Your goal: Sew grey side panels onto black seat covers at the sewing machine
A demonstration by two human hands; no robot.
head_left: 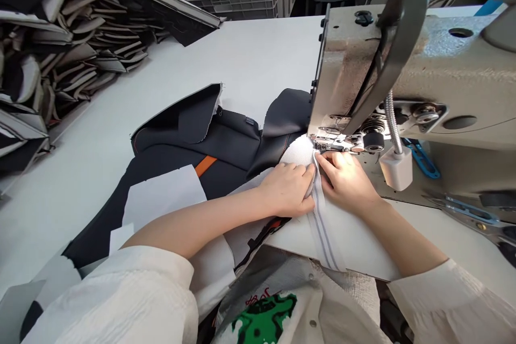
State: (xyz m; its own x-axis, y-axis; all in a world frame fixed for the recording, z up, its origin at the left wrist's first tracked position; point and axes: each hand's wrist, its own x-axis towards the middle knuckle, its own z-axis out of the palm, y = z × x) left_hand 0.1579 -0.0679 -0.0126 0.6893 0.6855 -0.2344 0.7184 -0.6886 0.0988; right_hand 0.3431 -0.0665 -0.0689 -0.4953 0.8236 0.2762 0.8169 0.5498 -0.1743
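Holding a striped white tape (323,234) close under the head of a sewing machine (463,83), with both hands side by side.
With the left hand (287,189), gripping white-backed fabric (297,151) by curled fingers, just to the left of the tape. With the right hand (347,178), touching the tape from its other side, near the presser foot (322,146); impossible to tell whether pinching or only pressing. Below the grip, along the tape, down toward the front of the body. To the left of the grip, on the white table (266,59), a dark cover (231,137) with an orange strip (206,165), partly under a white sheet (165,193). To the right of the right hand, a small white block (397,168) on a metal hose, and, behind it, blue snips (423,160). Far beyond the left hand, piled padded pieces (92,37).
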